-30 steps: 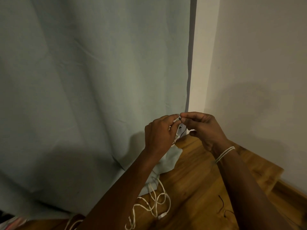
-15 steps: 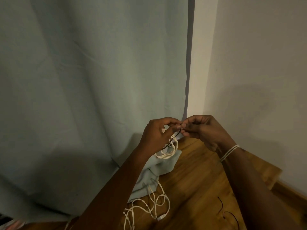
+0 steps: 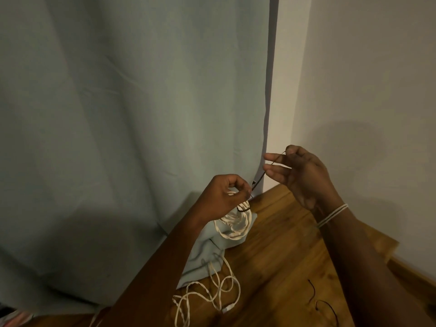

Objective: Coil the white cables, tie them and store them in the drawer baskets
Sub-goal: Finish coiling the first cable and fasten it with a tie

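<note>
Coiled cable (image 3: 232, 224) hangs from left hand (image 3: 226, 194); right hand (image 3: 299, 173) seemingly pinches tie (image 3: 260, 179).

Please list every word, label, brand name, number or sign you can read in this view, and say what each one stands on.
None: no readable text shows anywhere in this view. The curtain, the wall and the wooden surface are plain. The coiled white cable, the thin dark tie and the loose white cable bear no visible markings; its plug is too small to show any print.
</note>
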`<state>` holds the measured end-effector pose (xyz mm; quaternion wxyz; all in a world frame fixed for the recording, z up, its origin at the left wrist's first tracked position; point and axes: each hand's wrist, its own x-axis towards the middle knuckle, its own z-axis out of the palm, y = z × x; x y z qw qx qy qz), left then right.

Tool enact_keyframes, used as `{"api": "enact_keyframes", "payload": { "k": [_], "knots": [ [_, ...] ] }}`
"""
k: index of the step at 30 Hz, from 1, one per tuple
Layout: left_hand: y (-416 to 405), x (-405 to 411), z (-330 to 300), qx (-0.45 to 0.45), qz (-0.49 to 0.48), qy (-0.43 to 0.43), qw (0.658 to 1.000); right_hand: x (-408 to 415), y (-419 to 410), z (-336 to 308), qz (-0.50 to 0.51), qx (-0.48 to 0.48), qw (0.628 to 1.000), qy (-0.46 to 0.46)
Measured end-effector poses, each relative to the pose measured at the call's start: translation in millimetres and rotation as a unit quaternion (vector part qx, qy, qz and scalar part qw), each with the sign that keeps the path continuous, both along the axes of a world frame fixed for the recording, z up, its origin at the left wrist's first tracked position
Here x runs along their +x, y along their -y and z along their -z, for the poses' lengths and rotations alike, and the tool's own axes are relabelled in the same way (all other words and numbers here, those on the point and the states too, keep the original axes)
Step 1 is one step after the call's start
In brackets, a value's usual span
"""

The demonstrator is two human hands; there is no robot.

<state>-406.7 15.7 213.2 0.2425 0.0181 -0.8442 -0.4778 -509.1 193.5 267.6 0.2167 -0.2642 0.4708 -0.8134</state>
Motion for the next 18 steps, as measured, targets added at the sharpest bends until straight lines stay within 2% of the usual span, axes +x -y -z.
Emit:
{"api": "enact_keyframes", "payload": {
  "k": [4,9,15,18],
  "knots": [
    [-0.9,1.6,1.9,0.019,0.017,0.016,1.000,-4.5,1.3,-0.4,0.040,-0.043,0.998,-0.016],
    [1.8,6.4,3.6,-0.004,0.027,0.011,1.000,-12.6,0.8,0.0,0.080,-0.037,0.995,-0.056],
    [8.4,9.8,18.1,0.000,-0.005,-0.075,0.997,-30.1,2.0,0.3,0.143,-0.010,0.988,-0.065],
    [6.9,10.8,21.8,-0.027,-0.004,-0.092,0.995,-34.0,5.2,1.5,0.141,0.011,0.987,-0.074]
  ]
}}
